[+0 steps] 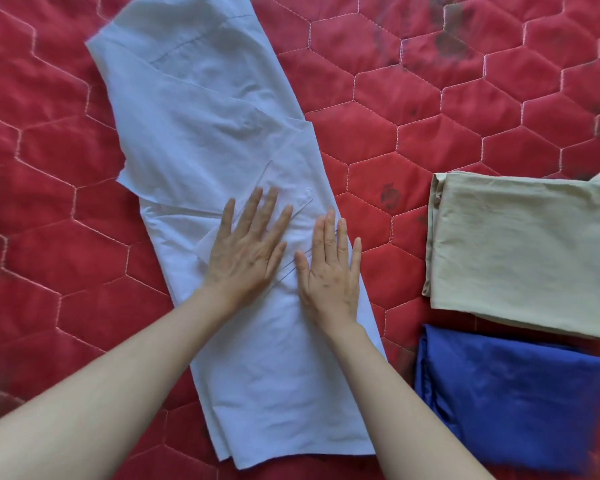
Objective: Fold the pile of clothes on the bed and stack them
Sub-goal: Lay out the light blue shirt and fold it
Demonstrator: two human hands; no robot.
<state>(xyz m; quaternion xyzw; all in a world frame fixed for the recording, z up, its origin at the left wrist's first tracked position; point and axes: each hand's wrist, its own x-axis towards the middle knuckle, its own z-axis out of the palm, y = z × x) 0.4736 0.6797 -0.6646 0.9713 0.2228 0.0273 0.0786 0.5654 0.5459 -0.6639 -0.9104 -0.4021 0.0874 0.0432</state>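
Observation:
A pale blue-white garment (201,133) lies in a long narrow strip down the middle of the red quilted bed (413,109), its sides folded inward. My left hand (246,247) lies flat on its middle with fingers spread. Close beside it, my right hand (329,271) presses flat on the same cloth near its right edge, fingers straight and together. Neither hand grips anything. A folded beige garment (520,251) rests at the right. A folded royal blue garment (510,393) sits just in front of the beige one, the two side by side rather than stacked.
Red hexagon-stitched bedding spreads to the left of the garment and between it and the folded pieces. Dark stains mark the quilt at the upper right (451,46). The right edge of the bed runs close behind the folded garments.

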